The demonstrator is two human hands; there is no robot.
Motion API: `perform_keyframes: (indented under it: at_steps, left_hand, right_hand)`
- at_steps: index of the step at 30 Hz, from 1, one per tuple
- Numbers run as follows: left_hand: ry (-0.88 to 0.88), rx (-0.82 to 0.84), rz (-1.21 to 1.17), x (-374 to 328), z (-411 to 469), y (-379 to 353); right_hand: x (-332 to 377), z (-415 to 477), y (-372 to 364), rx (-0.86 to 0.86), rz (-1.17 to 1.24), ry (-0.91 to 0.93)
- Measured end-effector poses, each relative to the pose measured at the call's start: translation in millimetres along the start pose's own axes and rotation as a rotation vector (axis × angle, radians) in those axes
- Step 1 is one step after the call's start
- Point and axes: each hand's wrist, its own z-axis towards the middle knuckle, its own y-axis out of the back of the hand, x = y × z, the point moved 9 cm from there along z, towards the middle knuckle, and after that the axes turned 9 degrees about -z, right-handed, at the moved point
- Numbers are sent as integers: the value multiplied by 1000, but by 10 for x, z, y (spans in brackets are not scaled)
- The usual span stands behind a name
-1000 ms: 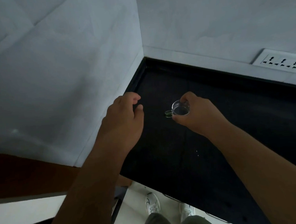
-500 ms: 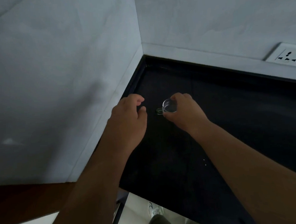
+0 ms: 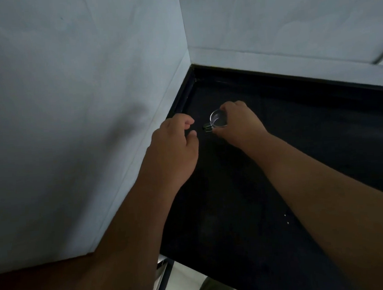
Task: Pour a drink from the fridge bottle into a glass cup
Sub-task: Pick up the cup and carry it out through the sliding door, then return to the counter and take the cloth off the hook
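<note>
Two hands reach over the black counter (image 3: 321, 140), toward its far left corner where the left wall (image 3: 81, 107) and far wall (image 3: 290, 13) meet. The right hand (image 3: 239, 123) grips the glass cup (image 3: 217, 118), fingers curled round its side, its handle (image 3: 207, 127) pointing left. The left hand (image 3: 172, 146) hovers just beside the handle, loosely curled, holding nothing, near the counter's left edge. Counter surface stretches rightward and nearer.

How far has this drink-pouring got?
Early. Done: the glass cup is out at the black counter. In hand: the right hand grips it; the left hand hovers beside it, holding nothing. Left: no bottle is in view, and the cup looks empty.
</note>
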Motion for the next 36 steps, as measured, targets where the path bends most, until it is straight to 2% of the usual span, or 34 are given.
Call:
perform_keyframes:
  at_steps: [11, 28, 36]
  left_hand:
    - [3, 7, 0, 172, 209, -53]
    - [36, 29, -18, 407, 481, -71]
    - [28, 53, -17, 307, 495, -28]
  right_hand:
    - [84, 567, -184, 2, -3, 20]
    - [236, 1347, -156, -84, 82, -31]
    - [170, 1090, -49, -46, 109, -68]
